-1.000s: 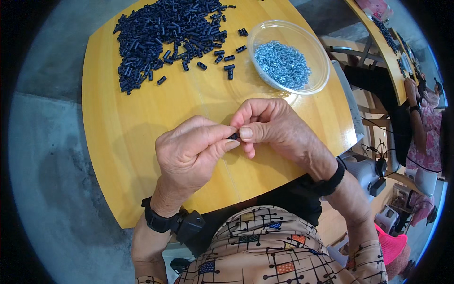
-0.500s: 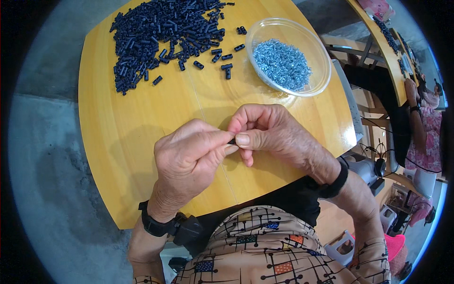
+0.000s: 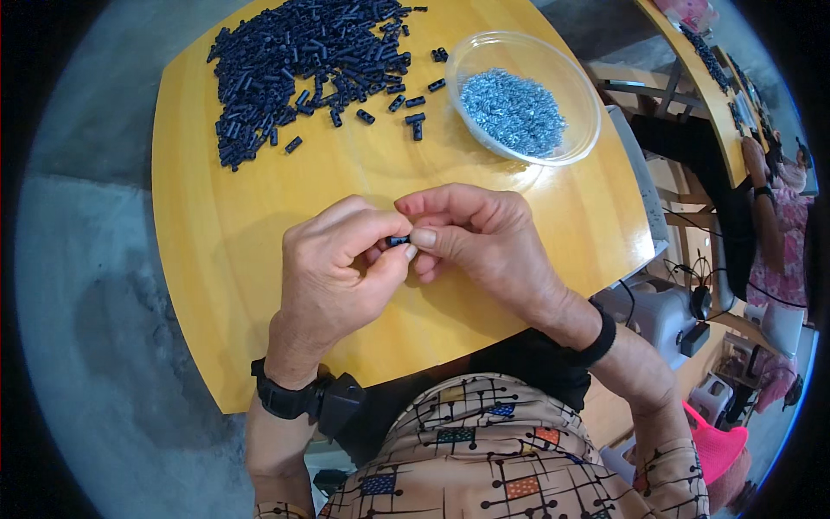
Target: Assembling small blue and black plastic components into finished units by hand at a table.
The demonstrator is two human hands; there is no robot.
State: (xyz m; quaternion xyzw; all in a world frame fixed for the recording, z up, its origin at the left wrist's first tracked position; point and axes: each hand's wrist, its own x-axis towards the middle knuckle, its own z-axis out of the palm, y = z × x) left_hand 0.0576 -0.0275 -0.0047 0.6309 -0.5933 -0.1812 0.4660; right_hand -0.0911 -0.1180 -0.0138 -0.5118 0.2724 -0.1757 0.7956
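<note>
Over the near middle of the table, my left hand [image 3: 333,268] pinches a short black plastic tube [image 3: 398,241] between thumb and index finger. A small hole shows in the tube's side. My right hand [image 3: 484,242] meets it from the right, thumb and fingertips closed at the tube's right end. Whatever those right fingertips may hold is hidden behind the thumb. Beyond my hands lies a large heap of similar black tubes [image 3: 294,65], with several loose ones along its near edge. A clear round plastic bowl [image 3: 581,143] at the far right holds many small silvery screws [image 3: 512,112].
The yellow wooden table [image 3: 233,303] has a curved edge close to my body. To the right, another person [image 3: 765,199] sits at a second wooden table [image 3: 705,82] with more black parts on it. Cables [image 3: 692,277] and a pink plastic item [image 3: 716,445] are at the lower right.
Both hands have shifted slightly left and away from me. The black tube, mostly covered before, now shows between the left fingers. My right index finger has lifted away from the pinch.
</note>
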